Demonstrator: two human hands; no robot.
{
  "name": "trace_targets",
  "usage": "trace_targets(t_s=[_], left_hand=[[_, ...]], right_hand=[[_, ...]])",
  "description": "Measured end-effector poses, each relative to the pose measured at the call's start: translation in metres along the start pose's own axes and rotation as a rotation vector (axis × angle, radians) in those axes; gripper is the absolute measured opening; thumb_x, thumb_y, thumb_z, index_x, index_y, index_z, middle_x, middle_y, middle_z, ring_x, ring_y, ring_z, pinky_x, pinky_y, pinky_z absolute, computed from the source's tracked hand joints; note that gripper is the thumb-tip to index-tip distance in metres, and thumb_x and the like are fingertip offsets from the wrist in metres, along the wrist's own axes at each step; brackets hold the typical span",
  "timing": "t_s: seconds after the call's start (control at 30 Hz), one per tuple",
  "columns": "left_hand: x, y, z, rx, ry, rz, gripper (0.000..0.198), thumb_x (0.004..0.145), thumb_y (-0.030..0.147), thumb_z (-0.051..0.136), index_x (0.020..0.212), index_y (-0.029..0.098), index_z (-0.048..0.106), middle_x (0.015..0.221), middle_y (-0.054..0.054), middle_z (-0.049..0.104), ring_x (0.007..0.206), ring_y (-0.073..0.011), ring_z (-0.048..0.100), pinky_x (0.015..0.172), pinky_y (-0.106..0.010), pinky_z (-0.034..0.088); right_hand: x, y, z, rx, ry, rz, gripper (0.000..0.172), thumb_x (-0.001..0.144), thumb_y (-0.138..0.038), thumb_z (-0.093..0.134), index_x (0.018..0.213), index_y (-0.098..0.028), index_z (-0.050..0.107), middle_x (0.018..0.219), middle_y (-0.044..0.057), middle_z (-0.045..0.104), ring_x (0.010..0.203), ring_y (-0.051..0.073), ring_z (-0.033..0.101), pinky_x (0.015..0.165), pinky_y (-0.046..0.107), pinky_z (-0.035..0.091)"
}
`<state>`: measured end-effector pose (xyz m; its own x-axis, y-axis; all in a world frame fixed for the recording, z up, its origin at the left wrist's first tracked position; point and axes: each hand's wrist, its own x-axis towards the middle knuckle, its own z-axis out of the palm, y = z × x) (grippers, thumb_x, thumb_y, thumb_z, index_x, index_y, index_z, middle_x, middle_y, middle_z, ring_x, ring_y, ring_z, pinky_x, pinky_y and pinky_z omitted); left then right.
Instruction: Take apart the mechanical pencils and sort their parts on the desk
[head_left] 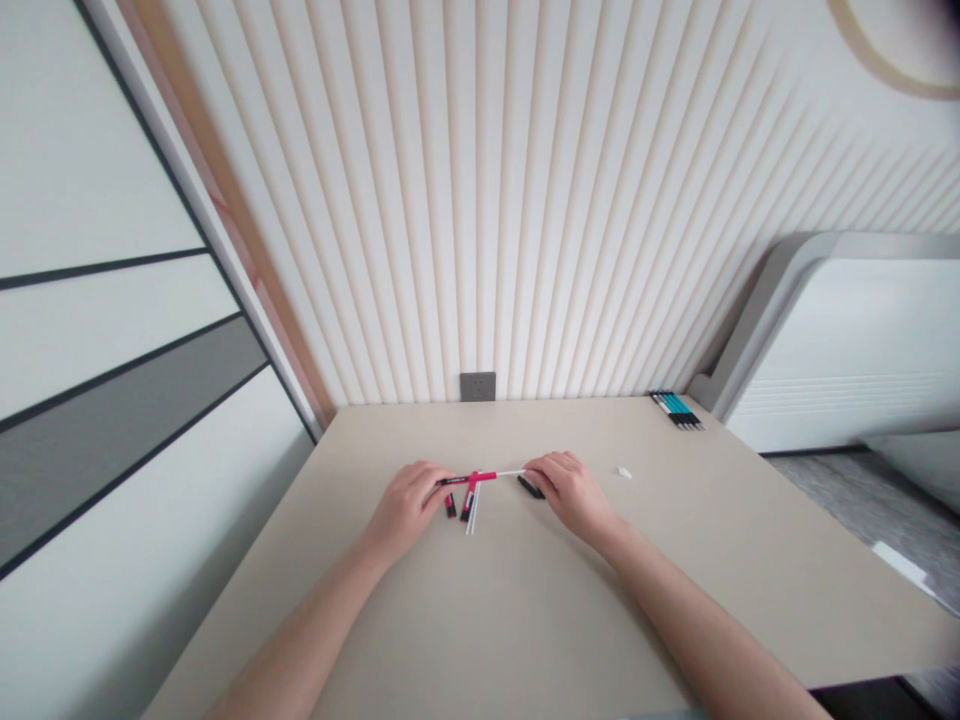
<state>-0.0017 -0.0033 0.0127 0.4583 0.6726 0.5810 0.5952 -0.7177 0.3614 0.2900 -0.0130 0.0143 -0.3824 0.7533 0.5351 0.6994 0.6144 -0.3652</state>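
My left hand (409, 505) pinches the dark end of a red and black pen barrel (469, 478) held level just above the beige table (525, 600). My right hand (570, 490) is closed on the thin white refill (510, 473) that sticks out of the barrel's other end. A black pen piece (530, 488) lies under my right fingers. Between my hands, on the table, lie a second red and black pen (468, 500) with white refills and a short red and black cap (450, 505).
A bundle of teal and black pens (675, 408) lies at the table's far right edge. A small white scrap (624, 472) sits right of my right hand. A grey wall socket (478, 386) is behind the table; a white cabinet (847, 340) stands to the right.
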Motion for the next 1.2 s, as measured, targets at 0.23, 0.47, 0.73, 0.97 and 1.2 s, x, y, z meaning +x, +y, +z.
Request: trace_targets(t_s=[0.23, 0.47, 0.73, 0.97, 1.2], left_hand=[[-0.001, -0.001, 0.000, 0.022, 0.012, -0.036, 0.012, 0.094, 0.028, 0.054, 0.099, 0.021, 0.062, 0.091, -0.004, 0.065, 0.088, -0.0188, 0.061, 0.081, -0.033, 0.050], [-0.002, -0.003, 0.000, 0.030, 0.020, -0.040, 0.013, 0.095, 0.029, 0.052, 0.099, 0.021, 0.061, 0.091, -0.005, 0.065, 0.088, -0.0190, 0.061, 0.081, -0.034, 0.050], [-0.001, 0.006, 0.001, -0.021, -0.020, 0.032, 0.013, 0.095, 0.026, 0.053, 0.102, 0.021, 0.062, 0.093, -0.005, 0.065, 0.088, -0.0183, 0.060, 0.081, -0.033, 0.049], [0.000, 0.011, 0.002, -0.062, -0.054, 0.061, 0.012, 0.095, 0.028, 0.053, 0.098, 0.020, 0.062, 0.089, -0.004, 0.066, 0.089, -0.0181, 0.060, 0.082, -0.032, 0.048], [-0.001, 0.005, 0.000, -0.010, -0.002, 0.022, 0.014, 0.095, 0.027, 0.052, 0.102, 0.020, 0.062, 0.093, -0.005, 0.065, 0.089, -0.0184, 0.061, 0.082, -0.033, 0.049]], right_hand=[[0.000, 0.009, -0.004, -0.007, 0.022, 0.000, 0.019, 0.098, -0.028, 0.046, 0.093, -0.021, 0.063, 0.083, 0.005, 0.069, 0.077, 0.018, 0.062, 0.075, 0.032, 0.044], [0.001, 0.013, -0.009, 0.002, 0.040, -0.005, 0.019, 0.098, -0.029, 0.046, 0.094, -0.021, 0.064, 0.084, 0.006, 0.069, 0.079, 0.019, 0.063, 0.076, 0.033, 0.045], [-0.004, 0.001, 0.004, 0.108, -0.031, -0.027, 0.019, 0.098, -0.031, 0.048, 0.094, -0.022, 0.065, 0.084, 0.004, 0.070, 0.078, 0.017, 0.063, 0.077, 0.032, 0.045], [-0.006, -0.007, 0.010, 0.178, -0.069, -0.033, 0.019, 0.097, -0.032, 0.050, 0.093, -0.023, 0.065, 0.084, 0.003, 0.071, 0.079, 0.017, 0.063, 0.079, 0.032, 0.045], [-0.004, -0.001, 0.005, 0.090, -0.066, 0.004, 0.022, 0.099, -0.031, 0.045, 0.094, -0.022, 0.065, 0.084, 0.004, 0.070, 0.077, 0.017, 0.063, 0.078, 0.033, 0.044]])
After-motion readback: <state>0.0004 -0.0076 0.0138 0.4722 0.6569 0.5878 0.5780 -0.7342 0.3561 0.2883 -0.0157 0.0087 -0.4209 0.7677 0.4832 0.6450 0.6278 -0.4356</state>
